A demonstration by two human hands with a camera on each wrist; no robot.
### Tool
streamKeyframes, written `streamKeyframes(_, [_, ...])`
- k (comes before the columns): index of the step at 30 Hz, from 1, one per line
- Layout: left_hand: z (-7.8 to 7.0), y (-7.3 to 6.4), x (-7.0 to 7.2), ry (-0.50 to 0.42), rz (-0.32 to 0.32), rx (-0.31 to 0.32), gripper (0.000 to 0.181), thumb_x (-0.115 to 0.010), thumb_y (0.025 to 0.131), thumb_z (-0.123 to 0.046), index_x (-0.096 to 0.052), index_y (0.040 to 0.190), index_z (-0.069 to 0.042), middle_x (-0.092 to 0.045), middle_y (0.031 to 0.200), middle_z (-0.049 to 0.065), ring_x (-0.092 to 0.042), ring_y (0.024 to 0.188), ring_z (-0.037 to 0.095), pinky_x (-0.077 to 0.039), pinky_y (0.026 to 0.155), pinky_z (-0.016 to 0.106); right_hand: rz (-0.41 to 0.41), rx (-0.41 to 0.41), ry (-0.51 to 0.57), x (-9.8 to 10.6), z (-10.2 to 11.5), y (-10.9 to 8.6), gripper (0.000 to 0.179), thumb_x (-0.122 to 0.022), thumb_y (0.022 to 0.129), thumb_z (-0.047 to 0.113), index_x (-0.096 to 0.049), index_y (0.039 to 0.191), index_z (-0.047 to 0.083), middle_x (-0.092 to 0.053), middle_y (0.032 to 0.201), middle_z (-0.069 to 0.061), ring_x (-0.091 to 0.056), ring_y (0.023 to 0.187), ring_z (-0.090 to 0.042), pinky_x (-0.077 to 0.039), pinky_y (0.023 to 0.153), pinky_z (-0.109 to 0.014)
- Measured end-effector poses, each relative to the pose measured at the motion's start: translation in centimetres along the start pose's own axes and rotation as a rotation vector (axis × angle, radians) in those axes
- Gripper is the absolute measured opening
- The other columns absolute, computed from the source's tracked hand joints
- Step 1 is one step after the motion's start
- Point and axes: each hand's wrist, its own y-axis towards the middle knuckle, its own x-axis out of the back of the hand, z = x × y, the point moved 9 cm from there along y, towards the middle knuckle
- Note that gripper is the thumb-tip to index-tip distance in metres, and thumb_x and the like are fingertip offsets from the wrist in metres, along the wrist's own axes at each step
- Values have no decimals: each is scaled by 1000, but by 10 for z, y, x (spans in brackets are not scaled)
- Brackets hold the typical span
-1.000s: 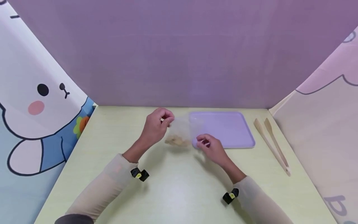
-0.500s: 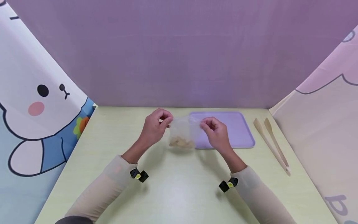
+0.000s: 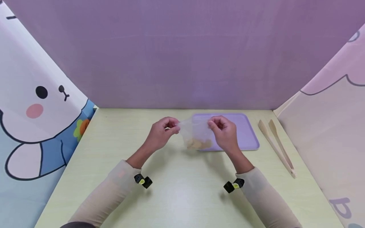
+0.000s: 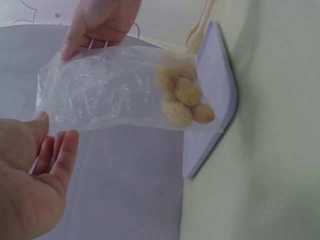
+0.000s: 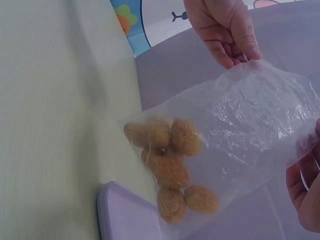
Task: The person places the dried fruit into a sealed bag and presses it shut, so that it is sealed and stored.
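Note:
A clear plastic bag (image 3: 196,129) hangs above the table, stretched between my two hands. My left hand (image 3: 163,133) pinches its upper left corner between thumb and fingers. The upper right corner is pinched by my right hand (image 3: 225,134). Several golden-brown, rough, oval lumps (image 5: 170,172) lie gathered at the bottom of the bag; their exact kind cannot be told. In the left wrist view, the lumps (image 4: 187,92) show through the frosty plastic. Whether the bag's mouth is sealed cannot be told.
A light purple tray (image 3: 242,133) lies at the back of the table, partly behind the bag and right hand. To its right are wooden tongs (image 3: 278,148). A purple panel (image 3: 182,57) stands behind the pale table (image 3: 182,199), with printed cloths on both sides.
My right hand has risen from low beside the bag to its upper right corner. Both hands and the bag have then shifted slightly right.

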Motion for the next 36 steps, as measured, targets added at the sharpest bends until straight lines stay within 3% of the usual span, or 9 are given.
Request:
streamKeyframes(9, [-3, 0, 2, -17, -72, -71, 12, -73, 96, -25, -72, 100, -14, -70, 88, 5, -66, 80, 26, -52, 65, 25, 12, -39, 21, 3, -6, -2, 12, -73, 92, 1, -69, 87, -9, -65, 75, 11, -57, 65, -1, -46, 59, -14])
streamKeyframes(15, [-11, -3, 4, 6, -109, -141, 9, -75, 94, -22, -74, 94, -14, -70, 84, 4, -61, 72, 19, -48, 60, 23, 77, -75, 89, -3, -12, -3, 14, -68, 95, 0, -64, 89, -13, -64, 76, 13, -57, 66, -2, -47, 61, -15])
streamKeyframes(18, [-15, -4, 5, 31, -121, -172, 8, -75, 94, -20, -74, 93, -12, -70, 83, 4, -59, 69, 17, -47, 59, 23, 127, -76, 112, -7, -14, -5, 12, -66, 96, -1, -66, 98, -13, -64, 78, 13, -57, 68, -2, -46, 61, -15])
streamKeyframes(22, [-15, -3, 5, 56, -120, -168, 8, -73, 95, -20, -72, 94, -12, -68, 83, 4, -57, 69, 17, -46, 59, 23, 174, -55, 95, -11, -15, -9, 16, -67, 93, -4, -70, 107, -10, -65, 83, 13, -57, 70, -3, -45, 62, -16])
streamKeyframes(27, [-8, -3, -1, 59, -69, -106, 10, -69, 98, -21, -69, 98, -12, -65, 85, 4, -56, 73, 19, -47, 63, 24, 186, 2, -2, -14, -15, -11, 7, -71, 89, -7, -71, 95, -10, -71, 86, -4, -55, 71, 2, -45, 64, -14])
streamKeyframes(31, [-8, -3, -7, 84, -19, -109, 12, -72, 96, -20, -69, 104, -11, -68, 93, 5, -62, 82, 17, -54, 72, 25, 159, 77, -75, -13, -10, -11, 3, -70, 87, -13, -69, 89, -11, -68, 81, -23, -53, 71, 4, -45, 66, -11])
streamKeyframes(36, [-12, -3, -13, 111, 11, -137, 13, -79, 90, -21, -75, 100, -14, -71, 95, 1, -65, 83, 15, -56, 73, 26, 129, 106, -96, -9, -4, -10, 5, -70, 86, -12, -68, 85, -9, -67, 79, -22, -52, 72, 2, -45, 68, -11])
